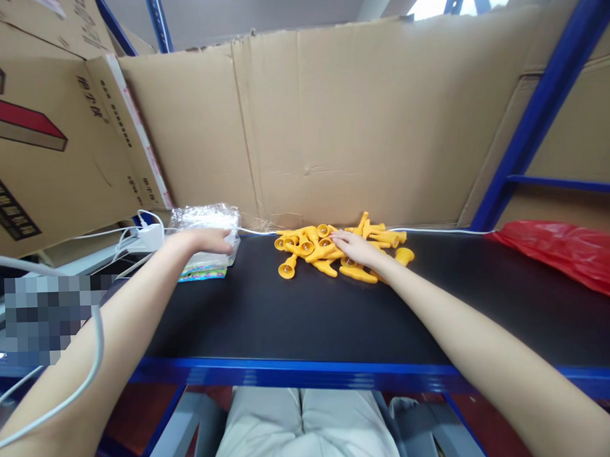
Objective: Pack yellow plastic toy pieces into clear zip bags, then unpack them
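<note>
My left hand (209, 240) lies over a stack of clear plastic bags (206, 258) at the left, its fingers stretched to the right; nothing shows in its grasp. The bags have a colourful printed strip along the front edge. On the black tabletop in the middle is a loose pile of yellow plastic pieces (315, 245), each with a flared, bell-like end and a narrower stem. Some flared ends show a small shiny part inside. My right hand (358, 248) rests on the right half of this pile, fingers extended and touching the pieces, hiding some of them.
Cardboard sheets (371, 126) wall off the back, with a printed carton (36, 131) at the left. A red plastic bag (566, 256) lies on the right. White cables and an adapter (152, 237) sit at the left. The blue frame edge (300, 375) runs along the front.
</note>
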Demonstrator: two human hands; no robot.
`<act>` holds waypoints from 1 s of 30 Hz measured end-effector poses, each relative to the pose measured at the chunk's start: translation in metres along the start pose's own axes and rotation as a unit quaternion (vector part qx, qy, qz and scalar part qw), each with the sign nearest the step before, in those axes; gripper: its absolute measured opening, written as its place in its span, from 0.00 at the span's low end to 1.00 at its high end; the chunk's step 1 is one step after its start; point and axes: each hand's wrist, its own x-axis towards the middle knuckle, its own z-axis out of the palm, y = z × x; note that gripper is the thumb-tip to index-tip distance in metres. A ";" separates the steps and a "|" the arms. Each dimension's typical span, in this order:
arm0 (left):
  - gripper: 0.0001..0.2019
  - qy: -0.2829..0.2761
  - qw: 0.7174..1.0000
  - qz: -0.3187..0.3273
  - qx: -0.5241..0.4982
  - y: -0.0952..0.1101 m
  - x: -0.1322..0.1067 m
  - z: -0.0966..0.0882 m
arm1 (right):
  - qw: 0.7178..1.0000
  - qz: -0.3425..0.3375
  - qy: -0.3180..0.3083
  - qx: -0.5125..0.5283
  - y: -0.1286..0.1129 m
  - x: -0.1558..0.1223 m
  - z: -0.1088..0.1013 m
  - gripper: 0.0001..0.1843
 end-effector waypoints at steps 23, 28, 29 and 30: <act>0.20 0.210 0.895 0.355 -0.173 0.151 0.005 0.064 | 0.986 -0.102 0.017 -0.134 -0.016 -0.006 0.003 0.22; 0.21 0.206 0.900 0.346 -0.167 0.151 0.003 0.062 | 0.978 -0.135 0.022 -0.156 -0.026 -0.008 0.005 0.20; 0.21 0.211 0.902 0.340 -0.164 0.151 0.003 0.063 | 0.977 -0.137 0.020 -0.160 -0.028 -0.009 0.004 0.19; 0.19 0.218 0.903 0.335 -0.160 0.152 0.002 0.063 | 0.977 -0.138 0.016 -0.162 -0.030 -0.009 0.004 0.18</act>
